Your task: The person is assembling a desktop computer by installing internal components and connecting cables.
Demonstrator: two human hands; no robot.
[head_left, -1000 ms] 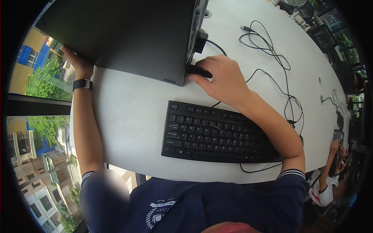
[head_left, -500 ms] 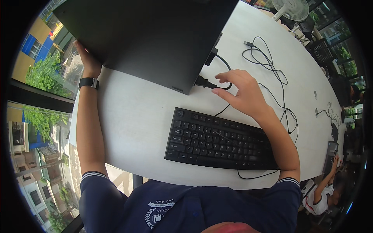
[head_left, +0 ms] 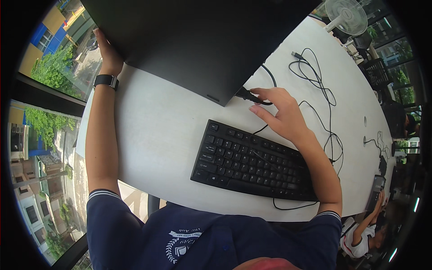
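Observation:
A large black computer case [head_left: 189,40] fills the top of the view, with cables coming off its right side. My left hand [head_left: 110,57], a dark-banded watch on its wrist, holds the case's left side; most of its fingers are hidden. By the case's near right corner, a black power plug [head_left: 247,95] sits at the end of a thick cord. My right hand [head_left: 281,110] reaches to this plug, its thumb and forefinger still apart around it. A fingertip overlaps the cord end; whether it touches is unclear. Below lies a black keyboard [head_left: 252,162], partly under my right forearm.
A loose black cable [head_left: 315,81] with a connector lies coiled on the white table [head_left: 153,130], right of the case. More cords run down past the keyboard. Windows line the left. A white fan [head_left: 346,17] stands far right; another person [head_left: 364,234] sits at lower right.
My right hand has come closer to the plug, its forefinger now over the cord end. The case appears slightly further right, its right side turned more out of sight; the whole view has shifted too.

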